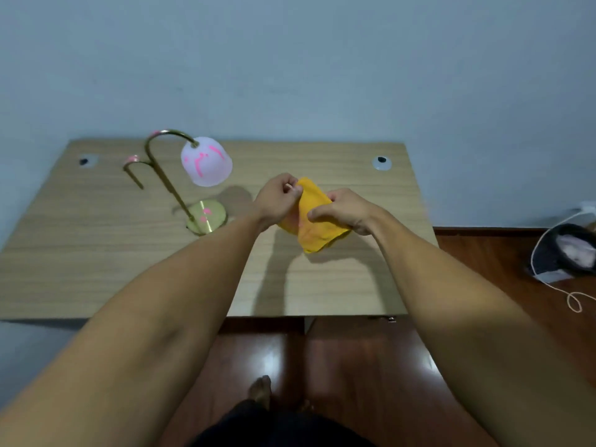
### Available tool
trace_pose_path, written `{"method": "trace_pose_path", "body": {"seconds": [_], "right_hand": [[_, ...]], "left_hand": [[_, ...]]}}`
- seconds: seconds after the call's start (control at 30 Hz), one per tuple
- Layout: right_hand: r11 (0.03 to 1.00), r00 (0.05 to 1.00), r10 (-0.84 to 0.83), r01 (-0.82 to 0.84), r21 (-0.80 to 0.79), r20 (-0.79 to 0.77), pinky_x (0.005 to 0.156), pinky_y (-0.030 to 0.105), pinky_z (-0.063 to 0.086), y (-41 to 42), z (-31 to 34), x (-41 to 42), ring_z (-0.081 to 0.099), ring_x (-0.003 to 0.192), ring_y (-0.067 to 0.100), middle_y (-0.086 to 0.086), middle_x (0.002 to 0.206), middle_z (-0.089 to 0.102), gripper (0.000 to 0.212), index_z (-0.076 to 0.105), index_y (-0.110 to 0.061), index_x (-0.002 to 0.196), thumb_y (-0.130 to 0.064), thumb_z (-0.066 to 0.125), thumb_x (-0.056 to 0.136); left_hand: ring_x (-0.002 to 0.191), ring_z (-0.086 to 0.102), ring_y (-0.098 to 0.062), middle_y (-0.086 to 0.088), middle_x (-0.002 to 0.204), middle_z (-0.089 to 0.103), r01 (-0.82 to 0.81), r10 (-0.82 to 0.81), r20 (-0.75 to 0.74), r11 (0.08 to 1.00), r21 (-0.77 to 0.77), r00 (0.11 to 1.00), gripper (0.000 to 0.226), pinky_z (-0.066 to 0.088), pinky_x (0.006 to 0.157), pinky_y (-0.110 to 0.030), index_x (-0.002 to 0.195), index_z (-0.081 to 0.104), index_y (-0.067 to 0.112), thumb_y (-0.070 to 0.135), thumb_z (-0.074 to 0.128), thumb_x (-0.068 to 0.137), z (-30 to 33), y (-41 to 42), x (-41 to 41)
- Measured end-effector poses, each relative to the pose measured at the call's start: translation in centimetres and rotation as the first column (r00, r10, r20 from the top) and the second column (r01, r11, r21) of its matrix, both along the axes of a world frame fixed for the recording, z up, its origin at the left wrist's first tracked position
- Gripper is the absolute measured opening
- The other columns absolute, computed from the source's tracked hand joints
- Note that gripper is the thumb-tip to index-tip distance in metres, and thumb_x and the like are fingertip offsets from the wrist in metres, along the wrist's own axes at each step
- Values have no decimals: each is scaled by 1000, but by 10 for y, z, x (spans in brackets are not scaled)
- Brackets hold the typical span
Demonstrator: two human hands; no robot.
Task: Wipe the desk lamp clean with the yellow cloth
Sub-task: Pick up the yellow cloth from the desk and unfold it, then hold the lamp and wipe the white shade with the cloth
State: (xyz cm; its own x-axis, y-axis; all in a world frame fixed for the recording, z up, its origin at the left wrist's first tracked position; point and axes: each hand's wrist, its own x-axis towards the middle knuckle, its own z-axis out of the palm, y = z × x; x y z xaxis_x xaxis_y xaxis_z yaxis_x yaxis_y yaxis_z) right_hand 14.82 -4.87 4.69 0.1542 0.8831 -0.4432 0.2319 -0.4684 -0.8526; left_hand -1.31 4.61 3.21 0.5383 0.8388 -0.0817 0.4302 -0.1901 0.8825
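Observation:
The yellow cloth hangs bunched above the middle of the wooden desk. My left hand pinches its upper left edge, and my right hand grips its right side. The desk lamp stands to the left of my hands. It has a white shade with pink smears, a curved gold stem and a round gold base with pink marks. Neither hand touches the lamp.
A short gold hook with a pink tip stands left of the lamp stem. Two cable holes sit near the desk's back corners. A dark bag with a white cord lies on the wood floor to the right. A wall is behind the desk.

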Motion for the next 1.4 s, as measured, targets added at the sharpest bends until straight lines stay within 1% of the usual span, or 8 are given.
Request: {"method": "trace_pose_path", "body": {"seconds": [0.17, 0.33, 0.53, 0.8, 0.87, 1.0, 1.27, 1.4], "right_hand": [[998, 980, 16, -4, 63, -199, 68, 30, 56, 28, 37, -31, 69, 76, 23, 11, 90, 72, 12, 69, -14, 96, -4, 67, 91], [987, 992, -122, 126, 102, -45, 79, 37, 54, 64, 51, -58, 68, 87, 27, 15, 98, 74, 14, 70, -14, 99, -6, 69, 87], [854, 896, -443, 417, 310, 16, 54, 21, 46, 108, 59, -105, 64, 76, 21, 5, 86, 68, 15, 67, -12, 101, -6, 60, 89], [749, 862, -508, 440, 496, 3, 80, 35, 51, 151, 34, -195, 63, 85, 17, 2, 94, 70, 25, 68, -16, 99, -28, 45, 100], [747, 879, -476, 408, 525, -5, 99, 31, 46, 157, 22, -222, 61, 116, 12, -5, 122, 69, 32, 67, -24, 124, -29, 44, 103], [780, 850, -500, 358, 514, 167, 124, 35, 9, 168, -1, -254, 8, 156, 11, -6, 167, 26, 50, 44, -36, 151, -39, 31, 103], [645, 730, -683, 621, 446, -28, 121, 45, 28, 191, 0, -257, 42, 141, 19, -4, 149, 51, 51, 57, -23, 138, -44, 35, 97], [590, 643, -729, 764, 261, -234, 87, 32, 50, 202, 7, -236, 62, 97, 21, -2, 104, 68, 33, 72, -21, 110, -31, 43, 98]], "left_hand": [[71, 53, -16, 6, 74, 57, -144, 142, 36, 988, 60, 989, 8, 42, 63, -27, 89, 57, 22, 29, 55, 92, 41, 19, -31], [79, 68, -16, 7, 76, 69, -368, 345, 131, 893, 259, 929, 16, 53, 80, -37, 89, 64, 24, 38, 55, 88, 74, 44, -80], [84, 64, -17, 7, 85, 68, -477, 465, 142, 766, 431, 874, 23, 54, 79, -36, 100, 64, 23, 37, 51, 87, 98, 92, -166], [127, 56, -20, -2, 134, 63, -137, 218, -182, 916, 376, 959, 57, 42, 109, -39, 133, 59, 16, 46, 60, 84, 65, 158, -239], [126, 57, -18, 2, 132, 65, -39, 123, -230, 940, 338, 965, 55, 41, 111, -39, 127, 64, 20, 49, 60, 81, 61, 164, -241], [96, 68, -22, 6, 89, 74, 95, 22, -280, 912, 398, 960, 35, 50, 93, -39, 94, 73, 23, 48, 53, 80, 50, 171, -244], [76, 62, -35, -5, 75, 68, 285, -98, -320, 738, 612, 942, 30, 42, 66, -37, 81, 61, 17, 38, 45, 95, 36, 190, -250], [79, 62, -36, -5, 77, 69, 298, -125, -315, 747, 594, 941, 25, 42, 67, -37, 84, 63, 17, 35, 48, 94, 34, 190, -249]]}}
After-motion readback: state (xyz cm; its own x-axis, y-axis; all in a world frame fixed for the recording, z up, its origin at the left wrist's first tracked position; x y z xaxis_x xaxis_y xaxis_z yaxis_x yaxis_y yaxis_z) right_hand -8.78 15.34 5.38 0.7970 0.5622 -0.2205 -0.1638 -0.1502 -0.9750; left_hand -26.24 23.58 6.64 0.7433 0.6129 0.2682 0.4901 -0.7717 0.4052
